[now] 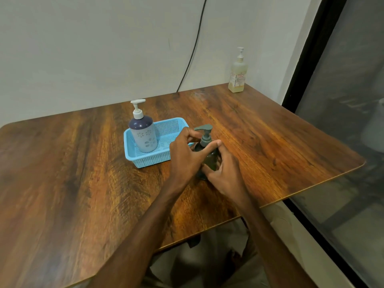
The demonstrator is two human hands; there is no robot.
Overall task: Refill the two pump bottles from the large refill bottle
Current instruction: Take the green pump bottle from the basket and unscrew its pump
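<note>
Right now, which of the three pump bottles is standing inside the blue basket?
The blue-and-white flowered bottle; the dark green one is in both hands, the pale one stands far off.

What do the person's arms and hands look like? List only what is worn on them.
Nothing is worn on either arm. The left hand and right hand are bare, with no gloves, and no rings, watch or bands are visible. Both forearms are uncovered up to the bottom edge of the picture; no sleeve comes into view.

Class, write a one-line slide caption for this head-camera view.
Both hands, left hand and right hand, grip the dark green pump bottle beside the blue basket holding another pump bottle.
</note>
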